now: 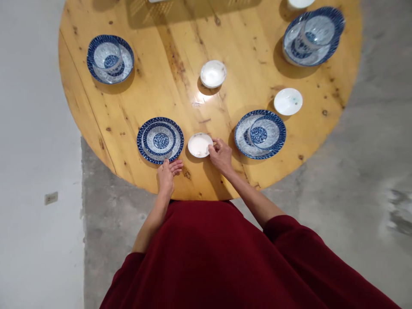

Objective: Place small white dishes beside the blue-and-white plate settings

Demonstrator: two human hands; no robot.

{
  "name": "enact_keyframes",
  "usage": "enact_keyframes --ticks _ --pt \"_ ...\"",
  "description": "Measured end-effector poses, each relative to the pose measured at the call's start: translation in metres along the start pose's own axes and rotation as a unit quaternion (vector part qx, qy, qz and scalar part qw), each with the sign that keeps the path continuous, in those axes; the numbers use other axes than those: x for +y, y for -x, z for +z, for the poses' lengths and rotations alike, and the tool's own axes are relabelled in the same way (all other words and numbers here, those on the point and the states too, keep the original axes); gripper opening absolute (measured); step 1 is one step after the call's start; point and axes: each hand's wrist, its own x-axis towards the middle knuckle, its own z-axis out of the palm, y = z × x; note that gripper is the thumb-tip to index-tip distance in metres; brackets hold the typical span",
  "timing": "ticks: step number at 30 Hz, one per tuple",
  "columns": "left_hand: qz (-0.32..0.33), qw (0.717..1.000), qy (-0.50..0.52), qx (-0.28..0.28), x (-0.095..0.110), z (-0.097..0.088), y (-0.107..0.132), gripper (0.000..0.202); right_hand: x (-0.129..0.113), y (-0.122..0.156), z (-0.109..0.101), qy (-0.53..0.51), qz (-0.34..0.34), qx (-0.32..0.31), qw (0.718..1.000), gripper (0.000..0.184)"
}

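While your L hand [167,174] lies flat, touching the blue plate [160,140], R hand [220,154] pinches small white dish [199,144].

Bright, even light falls from above; a glare patch shines on the worktop [199,99] just beyond the hands [222,155]. Dishes cast short soft shadows. Sharp centre, edges bowed by the lens.

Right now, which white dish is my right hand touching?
The nearest white dish, beside the blue plate your left hand touches; your right hand holds its rim. Other white dishes lie untouched.
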Motion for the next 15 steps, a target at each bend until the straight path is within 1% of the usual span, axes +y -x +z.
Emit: enact_keyframes --ticks 2,5,8,11,15 --pt "-0.001 1.000 0.002 -0.008 0.000 -0.002 0.002 0.043 0.001 0.000 0.002 0.002 -0.001 -0.001 1.000 0.043" --pt "-0.009 0.999 -0.007 -0.035 -0.004 -0.004 0.007 0.048 0.002 0.000 0.004 0.000 0.000 -0.006 1.000 0.045" --pt "-0.006 0.997 -0.043 -0.071 -0.011 0.000 0.014 0.046 0.003 0.001 0.004 -0.002 0.003 -0.014 1.000 0.044" --pt "0.024 0.990 -0.082 -0.113 -0.018 0.014 0.014 0.037 0.003 0.002 0.001 -0.006 0.007 -0.022 1.000 0.043" --pt "0.061 0.979 -0.126 -0.150 -0.020 0.038 0.004 0.033 0.002 0.002 -0.004 0.003 -0.001 -0.036 0.999 0.043"
